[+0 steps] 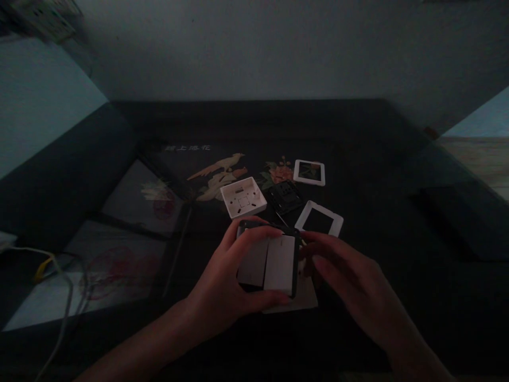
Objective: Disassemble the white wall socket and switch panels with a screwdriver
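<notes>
My left hand [222, 281] is wrapped round a two-rocker wall switch [279, 262], with white rockers in a black frame. Its fingers lie over the top edge and its thumb along the bottom. At the switch's right edge is my right hand [350, 270], fingers bent and drawn together. A small pale sliver shows by those fingertips, too dark to name. Beneath both hands lies a white plate [306, 297], partly hidden. Just beyond are a white switch back box [243, 199], a black plastic mounting frame [287, 195] and a white cover frame [337, 225].
Another white frame [321, 181] lies farther back on the dark glossy table [382, 170]. A thin pale rod [281, 218] rests by the black part. Cables [68, 302] run along the left side. A flat dark object [465, 223] is at right. The wall [254, 58] stands behind.
</notes>
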The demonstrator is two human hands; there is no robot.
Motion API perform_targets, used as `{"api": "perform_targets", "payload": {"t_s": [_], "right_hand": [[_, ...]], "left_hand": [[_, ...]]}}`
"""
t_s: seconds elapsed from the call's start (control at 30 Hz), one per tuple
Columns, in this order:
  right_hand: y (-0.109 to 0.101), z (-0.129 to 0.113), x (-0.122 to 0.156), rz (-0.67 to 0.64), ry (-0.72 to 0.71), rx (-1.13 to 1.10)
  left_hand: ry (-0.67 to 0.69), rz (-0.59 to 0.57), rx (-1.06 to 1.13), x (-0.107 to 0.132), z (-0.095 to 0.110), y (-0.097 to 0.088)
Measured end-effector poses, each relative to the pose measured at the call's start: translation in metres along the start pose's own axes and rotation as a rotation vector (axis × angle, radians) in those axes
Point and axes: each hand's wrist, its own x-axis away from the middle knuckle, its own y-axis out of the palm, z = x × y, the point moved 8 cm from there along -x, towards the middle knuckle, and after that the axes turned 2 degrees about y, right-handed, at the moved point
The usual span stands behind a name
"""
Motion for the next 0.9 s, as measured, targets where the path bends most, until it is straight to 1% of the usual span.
{"api": "perform_targets", "payload": {"t_s": [0.03, 0.1, 0.2, 0.3, 0.4, 0.6, 0.73, 0.8, 0.83, 0.9], "right_hand": [[0.011, 0.0, -0.001, -0.081, 0.055, -0.131], [0.027, 0.0, -0.002, -0.167, 0.126, -0.33], [0.039, 0.006, -0.002, -0.191, 0.197, -0.468], [0.043, 0.011, 0.001, -0.178, 0.242, -0.512], [0.044, 0.011, 0.003, -0.17, 0.239, -0.531], [0.043, 0.011, 0.004, -0.139, 0.223, -0.517], [0.044, 0.01, 0.005, -0.143, 0.25, -0.62], [0.045, 0.012, 0.007, -0.149, 0.286, -0.675], [0.046, 0.013, 0.008, -0.153, 0.302, -0.707], [0.047, 0.017, 0.01, -0.161, 0.335, -0.779]], "left_hand": [[0.037, 0.029, -0.014, 0.0, 0.004, 0.0], [0.103, 0.105, -0.074, 0.0, 0.01, -0.001], [0.158, 0.185, -0.186, 0.003, 0.01, -0.002], [0.166, 0.192, -0.246, 0.005, 0.005, 0.001], [0.214, 0.197, -0.295, 0.009, 0.006, 0.002], [0.454, 0.172, -0.389, 0.011, 0.023, 0.006], [0.508, 0.152, -0.365, 0.01, 0.034, 0.005], [0.504, 0.164, -0.336, 0.01, 0.038, -0.002], [0.494, 0.187, -0.314, 0.011, 0.039, -0.009], [0.436, 0.265, -0.266, 0.012, 0.033, -0.032]]}}
